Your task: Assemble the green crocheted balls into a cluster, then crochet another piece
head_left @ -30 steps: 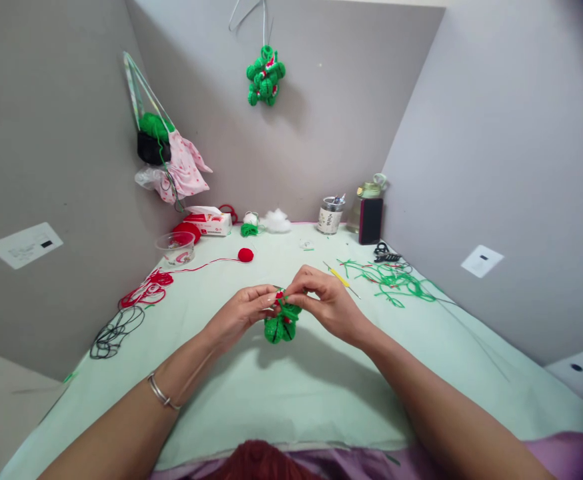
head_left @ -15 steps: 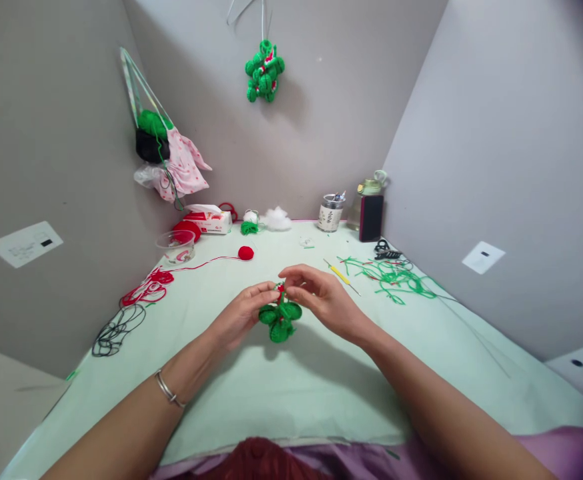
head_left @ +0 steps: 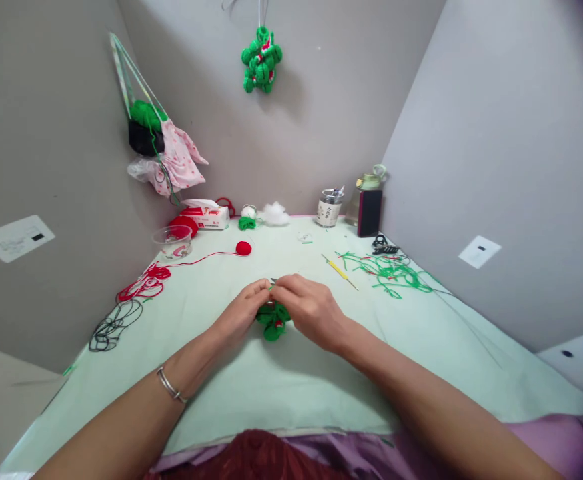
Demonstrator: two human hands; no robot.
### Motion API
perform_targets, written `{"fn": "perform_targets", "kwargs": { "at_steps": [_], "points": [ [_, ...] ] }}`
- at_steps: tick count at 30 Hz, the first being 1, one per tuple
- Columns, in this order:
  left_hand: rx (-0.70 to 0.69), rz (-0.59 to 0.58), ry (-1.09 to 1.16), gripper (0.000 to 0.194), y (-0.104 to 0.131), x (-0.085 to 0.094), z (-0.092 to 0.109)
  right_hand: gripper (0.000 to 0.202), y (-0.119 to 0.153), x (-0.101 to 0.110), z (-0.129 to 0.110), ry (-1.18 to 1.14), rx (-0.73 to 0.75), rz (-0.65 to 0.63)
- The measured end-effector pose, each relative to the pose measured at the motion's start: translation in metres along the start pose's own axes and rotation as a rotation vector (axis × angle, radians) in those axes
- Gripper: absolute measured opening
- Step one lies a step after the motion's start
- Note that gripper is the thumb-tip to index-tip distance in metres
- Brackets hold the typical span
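Note:
My left hand [head_left: 245,308], with a silver bangle at the wrist, is closed on the upper part of a green crocheted piece [head_left: 273,331]. Rounded green lobes with a little red hang below the fingers, above the cloth. My right hand [head_left: 307,308] is closed at the same spot, its fingertips meeting those of the left and covering the top of the piece. A small dark pointed tip [head_left: 274,280] pokes out by the right fingertips; what it belongs to is hidden.
A yellow-handled crochet hook [head_left: 339,270], green yarn scraps [head_left: 396,273] and black scissors [head_left: 384,245] lie to the right. Leftward are a red yarn ball [head_left: 243,248], red strands [head_left: 144,283], black cord [head_left: 116,327] and a clear bowl [head_left: 174,245]. A crocheted bunch [head_left: 261,63] hangs behind.
My right hand has turned and closed over the top of the crocheted piece, covering the red part. A dark pointed tip now shows there. The view has shifted slightly.

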State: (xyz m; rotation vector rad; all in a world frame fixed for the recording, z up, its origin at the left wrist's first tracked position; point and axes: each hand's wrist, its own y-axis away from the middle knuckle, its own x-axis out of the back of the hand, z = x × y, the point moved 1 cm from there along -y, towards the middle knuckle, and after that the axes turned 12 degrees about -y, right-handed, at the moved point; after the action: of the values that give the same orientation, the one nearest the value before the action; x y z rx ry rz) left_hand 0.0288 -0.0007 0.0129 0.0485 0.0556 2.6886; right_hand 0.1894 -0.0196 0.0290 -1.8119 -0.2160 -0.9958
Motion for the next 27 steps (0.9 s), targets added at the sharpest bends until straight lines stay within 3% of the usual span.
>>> {"fn": "perform_targets", "kwargs": {
  "at_steps": [3,6,12,18,22,24,27],
  "points": [
    [0.037,-0.028,0.053,0.021,-0.002,0.001,0.0,0.026,0.004,-0.006,-0.003,0.093,0.139,0.063],
    [0.052,-0.058,0.073,0.021,-0.002,0.004,0.0,0.025,0.003,-0.006,-0.002,-0.001,0.143,0.098],
    [0.041,-0.145,0.152,0.019,-0.002,0.006,-0.001,0.016,-0.008,-0.003,0.0,-0.486,-0.288,0.208],
    [0.025,-0.092,0.096,0.017,-0.003,0.007,-0.006,0.025,0.0,-0.007,-0.007,-0.044,0.14,0.176],
    [-0.019,-0.083,0.076,0.018,-0.003,0.007,-0.006,0.024,0.001,-0.008,-0.006,0.01,0.202,0.123],
    [-0.035,-0.092,0.053,0.02,-0.002,0.006,-0.005,0.025,-0.001,-0.007,-0.004,-0.061,0.137,0.115],
    [-0.03,-0.111,0.033,0.023,-0.002,0.005,-0.003,0.019,-0.006,-0.006,-0.001,-0.298,-0.124,0.205]
  ]
}}
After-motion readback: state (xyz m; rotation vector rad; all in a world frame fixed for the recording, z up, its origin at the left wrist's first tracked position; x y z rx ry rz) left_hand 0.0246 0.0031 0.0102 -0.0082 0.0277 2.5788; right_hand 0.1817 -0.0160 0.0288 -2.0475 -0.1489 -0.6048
